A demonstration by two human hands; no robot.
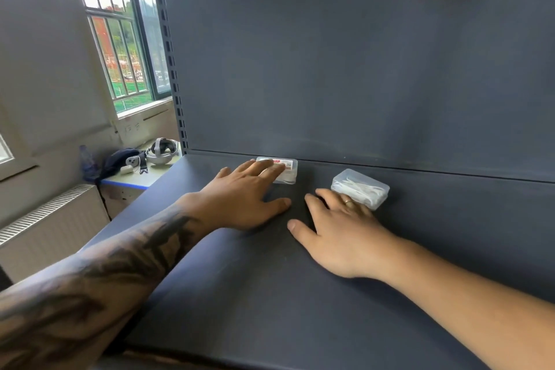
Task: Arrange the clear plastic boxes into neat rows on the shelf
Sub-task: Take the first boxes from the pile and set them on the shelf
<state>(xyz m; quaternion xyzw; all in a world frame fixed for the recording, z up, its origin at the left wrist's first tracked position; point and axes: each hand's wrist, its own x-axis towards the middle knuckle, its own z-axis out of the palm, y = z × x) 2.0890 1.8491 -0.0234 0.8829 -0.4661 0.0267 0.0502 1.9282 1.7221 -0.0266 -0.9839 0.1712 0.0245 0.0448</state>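
Here, both hands lie flat on the dark shelf. Left hand — fingers straight, grasping nothing — has its fingertips resting on the labelled clear box, which sits just beyond them against the back panel. Right hand — fingers likewise extended, a ring on one — touches the near edge of the second clear box, which lies skewed just beyond its fingertips, apart from the first box.
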